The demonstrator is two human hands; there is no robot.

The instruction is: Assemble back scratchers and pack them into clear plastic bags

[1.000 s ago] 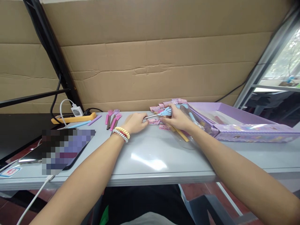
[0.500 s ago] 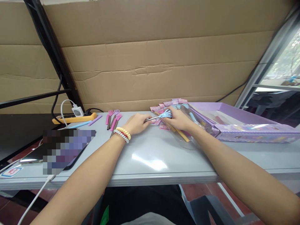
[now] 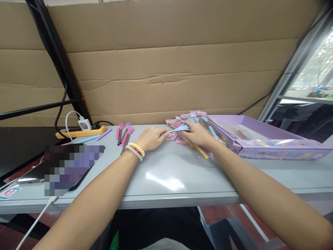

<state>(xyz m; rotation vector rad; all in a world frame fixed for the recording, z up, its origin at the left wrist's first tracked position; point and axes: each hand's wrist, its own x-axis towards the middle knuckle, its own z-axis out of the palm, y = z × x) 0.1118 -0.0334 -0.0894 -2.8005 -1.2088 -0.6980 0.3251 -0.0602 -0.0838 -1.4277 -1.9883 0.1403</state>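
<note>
A small blue hand-shaped back scratcher (image 3: 181, 128) with a thin metal shaft lies between my hands at the far side of the grey table (image 3: 166, 173). My left hand (image 3: 150, 137), with coiled bands on the wrist, is closed on the shaft end. Its blue claw head sits under the curled fingers of my right hand (image 3: 198, 133), which grip it. Under and behind my right hand lies a heap of pink-labelled clear packets (image 3: 186, 117) holding more scratchers, one with a yellow handle (image 3: 201, 151).
Loose pink and purple scratchers (image 3: 125, 133) lie left of my left hand. Beyond them are coloured sleeves (image 3: 105, 133) and an orange power strip (image 3: 82, 132) with a white charger. A tablet (image 3: 68, 166) lies at the near left. A purple box (image 3: 262, 138) stands at the right. Cardboard lines the back.
My hands have come slightly closer together along the blue scratcher, shortening the visible shaft. The claw head has dropped a little toward the table.
</note>
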